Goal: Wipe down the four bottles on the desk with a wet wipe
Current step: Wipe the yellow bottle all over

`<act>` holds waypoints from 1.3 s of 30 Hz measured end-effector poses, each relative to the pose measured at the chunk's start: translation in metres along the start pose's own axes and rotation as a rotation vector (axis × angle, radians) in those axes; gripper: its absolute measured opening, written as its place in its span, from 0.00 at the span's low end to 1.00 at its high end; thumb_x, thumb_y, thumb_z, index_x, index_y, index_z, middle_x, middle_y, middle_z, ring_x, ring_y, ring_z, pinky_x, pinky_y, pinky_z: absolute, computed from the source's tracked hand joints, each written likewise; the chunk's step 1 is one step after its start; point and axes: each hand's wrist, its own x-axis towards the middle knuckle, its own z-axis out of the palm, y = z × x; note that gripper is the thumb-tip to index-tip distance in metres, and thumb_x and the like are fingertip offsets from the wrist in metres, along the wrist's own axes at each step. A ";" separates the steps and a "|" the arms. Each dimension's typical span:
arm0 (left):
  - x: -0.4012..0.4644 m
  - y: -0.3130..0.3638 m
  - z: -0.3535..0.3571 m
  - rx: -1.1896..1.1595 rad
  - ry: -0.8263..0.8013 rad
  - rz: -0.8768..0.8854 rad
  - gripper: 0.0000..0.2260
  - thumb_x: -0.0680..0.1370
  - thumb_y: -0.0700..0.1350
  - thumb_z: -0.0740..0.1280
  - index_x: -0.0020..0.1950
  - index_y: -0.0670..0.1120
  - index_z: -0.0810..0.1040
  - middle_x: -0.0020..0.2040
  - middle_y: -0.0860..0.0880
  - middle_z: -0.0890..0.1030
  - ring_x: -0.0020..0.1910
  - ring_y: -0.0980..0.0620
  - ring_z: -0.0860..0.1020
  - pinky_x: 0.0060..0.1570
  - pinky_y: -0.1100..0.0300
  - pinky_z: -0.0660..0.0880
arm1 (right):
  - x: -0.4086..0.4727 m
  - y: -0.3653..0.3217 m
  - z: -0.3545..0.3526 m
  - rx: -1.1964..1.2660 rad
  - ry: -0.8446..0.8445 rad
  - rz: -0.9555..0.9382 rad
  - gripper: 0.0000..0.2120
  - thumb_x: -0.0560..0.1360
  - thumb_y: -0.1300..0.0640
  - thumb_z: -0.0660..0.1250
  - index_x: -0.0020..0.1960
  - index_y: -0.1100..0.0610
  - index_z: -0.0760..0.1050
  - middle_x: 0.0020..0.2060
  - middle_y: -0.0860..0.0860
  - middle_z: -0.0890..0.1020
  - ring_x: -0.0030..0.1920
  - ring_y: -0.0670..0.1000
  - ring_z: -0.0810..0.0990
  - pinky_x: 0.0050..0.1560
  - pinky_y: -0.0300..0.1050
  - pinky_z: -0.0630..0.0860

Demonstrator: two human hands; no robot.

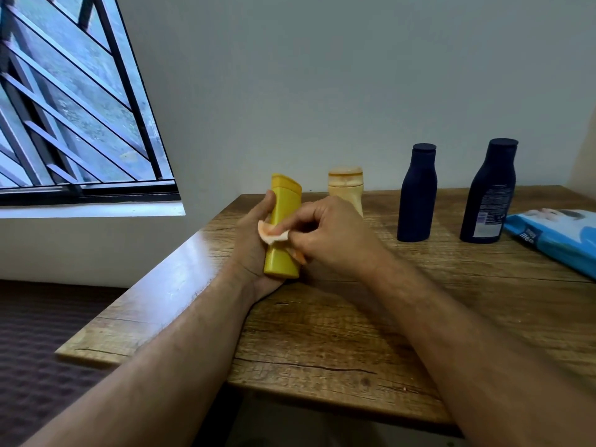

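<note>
My left hand (250,250) grips a yellow bottle (283,227) from behind and holds it upright just above the wooden desk (338,333). Against the bottle's front, my right hand (332,235) pinches a small pale wet wipe (272,235). A cream bottle (346,188) stands behind my right hand, partly hidden by it. Two dark blue bottles stand upright further right, one (417,193) near the middle and a larger one (488,191) with its label showing.
A blue pack of wipes (554,240) lies at the desk's right edge. The wall runs just behind the bottles. A barred window (71,108) is at the left, and dark flooring (38,350) lies below the desk's left edge.
</note>
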 end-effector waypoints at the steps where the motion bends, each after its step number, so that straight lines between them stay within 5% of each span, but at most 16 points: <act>1: 0.002 -0.001 0.000 0.000 0.003 0.013 0.23 0.80 0.61 0.61 0.51 0.43 0.83 0.47 0.42 0.83 0.46 0.46 0.82 0.48 0.51 0.77 | 0.002 0.002 0.000 0.028 0.094 0.011 0.08 0.74 0.58 0.72 0.47 0.46 0.86 0.36 0.44 0.84 0.36 0.44 0.82 0.37 0.41 0.82; 5: 0.007 -0.003 -0.003 0.023 0.053 0.041 0.22 0.82 0.60 0.58 0.56 0.43 0.82 0.47 0.42 0.84 0.42 0.47 0.80 0.44 0.52 0.74 | 0.009 0.009 -0.004 0.004 0.262 0.040 0.04 0.74 0.51 0.73 0.48 0.47 0.85 0.37 0.43 0.84 0.37 0.42 0.82 0.40 0.44 0.83; 11: 0.009 -0.008 -0.003 0.231 0.151 0.213 0.22 0.79 0.59 0.63 0.61 0.43 0.80 0.55 0.38 0.83 0.49 0.44 0.81 0.47 0.51 0.79 | 0.004 0.008 -0.013 0.066 0.319 0.039 0.06 0.76 0.60 0.69 0.48 0.53 0.84 0.35 0.43 0.82 0.28 0.36 0.78 0.27 0.28 0.70; 16: 0.004 -0.010 -0.001 0.489 0.163 0.484 0.13 0.76 0.47 0.68 0.58 0.45 0.80 0.54 0.42 0.84 0.51 0.48 0.83 0.52 0.53 0.81 | 0.006 0.008 -0.015 0.194 0.425 0.069 0.03 0.76 0.53 0.71 0.46 0.51 0.83 0.35 0.44 0.82 0.36 0.44 0.82 0.36 0.44 0.81; 19: 0.005 -0.011 -0.006 0.700 0.183 0.662 0.21 0.73 0.38 0.72 0.66 0.43 0.75 0.51 0.51 0.81 0.50 0.56 0.81 0.51 0.62 0.79 | 0.007 0.009 -0.015 0.217 0.463 0.073 0.07 0.78 0.52 0.68 0.52 0.54 0.81 0.43 0.47 0.82 0.43 0.48 0.83 0.35 0.47 0.83; 23: 0.008 -0.012 -0.012 0.884 0.271 0.714 0.30 0.69 0.38 0.71 0.69 0.56 0.72 0.61 0.52 0.77 0.57 0.57 0.77 0.56 0.61 0.76 | 0.004 0.006 -0.020 0.098 0.559 -0.076 0.06 0.78 0.58 0.67 0.54 0.52 0.81 0.44 0.42 0.81 0.44 0.43 0.81 0.37 0.37 0.80; 27: 0.011 -0.013 -0.015 0.942 0.298 0.707 0.33 0.66 0.39 0.70 0.62 0.71 0.72 0.63 0.52 0.76 0.63 0.51 0.76 0.62 0.49 0.77 | -0.004 0.009 -0.018 -0.191 0.414 -0.344 0.08 0.74 0.61 0.70 0.50 0.52 0.85 0.40 0.46 0.83 0.38 0.45 0.80 0.35 0.41 0.79; 32: 0.013 -0.014 -0.016 0.936 0.221 0.658 0.31 0.66 0.39 0.71 0.68 0.56 0.75 0.63 0.50 0.78 0.61 0.52 0.78 0.61 0.52 0.78 | -0.002 0.015 -0.015 -0.419 0.327 -0.371 0.10 0.76 0.58 0.68 0.56 0.53 0.83 0.44 0.48 0.80 0.41 0.44 0.76 0.40 0.35 0.76; 36: 0.012 -0.014 -0.014 0.941 0.238 0.650 0.33 0.65 0.40 0.70 0.70 0.53 0.75 0.61 0.49 0.77 0.59 0.52 0.77 0.58 0.57 0.76 | 0.005 0.017 -0.015 -0.348 0.504 -0.287 0.10 0.77 0.59 0.67 0.56 0.54 0.83 0.46 0.49 0.82 0.44 0.45 0.79 0.44 0.39 0.79; 39: 0.013 -0.013 -0.016 0.889 0.267 0.643 0.33 0.65 0.39 0.70 0.70 0.54 0.74 0.64 0.48 0.77 0.62 0.52 0.77 0.61 0.53 0.77 | -0.001 0.017 -0.018 -0.348 0.437 -0.353 0.09 0.76 0.60 0.69 0.55 0.54 0.82 0.45 0.49 0.83 0.44 0.45 0.80 0.43 0.40 0.79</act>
